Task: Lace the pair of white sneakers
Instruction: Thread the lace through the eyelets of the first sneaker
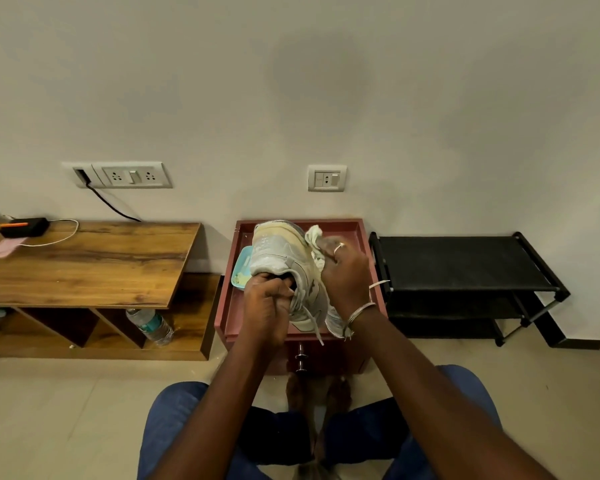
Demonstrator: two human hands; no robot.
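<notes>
Left hand, right hand, fingers around sneaker

Bench: small reddish cabinet with a raised rim round its top, standing on the tiled floor; lying on top, a pale blue flat item at left and a second white sneaker near right, mostly hidden.

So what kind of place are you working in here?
Most likely a room in a home: a low wooden table and a black shoe rack stand against a plain wall with switch sockets.
</notes>
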